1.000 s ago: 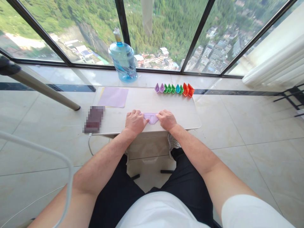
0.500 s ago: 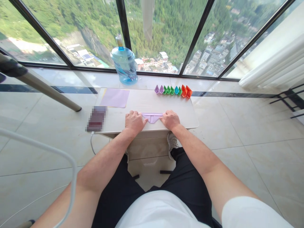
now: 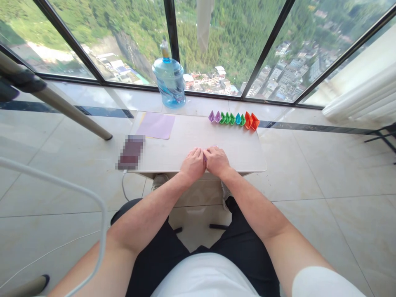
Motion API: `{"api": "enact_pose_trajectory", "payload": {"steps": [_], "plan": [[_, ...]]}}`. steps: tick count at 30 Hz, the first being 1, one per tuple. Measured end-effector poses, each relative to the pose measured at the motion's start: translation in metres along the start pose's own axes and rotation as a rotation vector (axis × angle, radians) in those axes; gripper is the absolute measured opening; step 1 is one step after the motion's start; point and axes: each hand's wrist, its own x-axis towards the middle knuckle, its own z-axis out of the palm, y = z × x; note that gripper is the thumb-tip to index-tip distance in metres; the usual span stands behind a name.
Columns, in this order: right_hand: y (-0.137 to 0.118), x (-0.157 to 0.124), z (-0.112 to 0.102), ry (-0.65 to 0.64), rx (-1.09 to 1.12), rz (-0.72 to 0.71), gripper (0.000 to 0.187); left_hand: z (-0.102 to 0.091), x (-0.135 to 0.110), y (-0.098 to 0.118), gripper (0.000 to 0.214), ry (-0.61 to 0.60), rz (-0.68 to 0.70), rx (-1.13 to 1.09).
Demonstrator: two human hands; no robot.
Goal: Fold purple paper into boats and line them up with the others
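My left hand (image 3: 193,162) and my right hand (image 3: 217,159) are side by side near the front edge of the table (image 3: 173,161), their thumbs and fingertips almost meeting. Both are closed over a folded purple paper (image 3: 204,157). Only a sliver of it shows between the hands, so its present shape is hidden. Along the table's back right stands a row of small folded paper boats: purple ones (image 3: 214,116), green ones (image 3: 227,118), a blue one (image 3: 238,119) and orange ones (image 3: 252,121).
Purple paper sheets (image 3: 158,125) lie at the back left. A pixelated phone-like object (image 3: 132,152) with a cable is at the left edge. Behind the table stands a blue water jug (image 3: 169,82) by the window. A white curved tube (image 3: 77,187) crosses the left foreground.
My hands have come together from the two ends of the folded purple paper and now cover most of it. The whole view has shifted slightly, and a left shoe shows more.
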Motion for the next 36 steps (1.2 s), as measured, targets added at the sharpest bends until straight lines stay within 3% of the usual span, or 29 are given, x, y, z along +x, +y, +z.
{"api": "enact_pose_trajectory", "payload": {"steps": [6,11,17,26,30,36], "plan": [[0.003,-0.002,0.001,-0.027,-0.010,-0.015,0.034,-0.005,-0.005,-0.001,0.051,-0.033,-0.045,0.044],[0.013,-0.004,-0.005,-0.021,-0.033,0.126,0.032,-0.014,-0.003,-0.003,0.052,-0.065,-0.018,0.090],[0.027,-0.003,-0.013,-0.048,-0.024,0.214,0.050,-0.014,-0.003,-0.002,0.053,-0.079,-0.046,0.088],[0.033,0.006,-0.004,-0.009,0.005,0.279,0.030,-0.010,0.000,-0.008,0.060,-0.106,-0.105,0.051],[0.040,0.013,-0.001,0.012,0.032,0.252,0.023,-0.013,0.010,-0.014,0.068,-0.025,-0.087,0.036],[0.047,0.022,-0.004,-0.013,0.096,0.234,0.022,-0.009,0.022,-0.016,0.039,0.002,0.018,-0.014]]}}
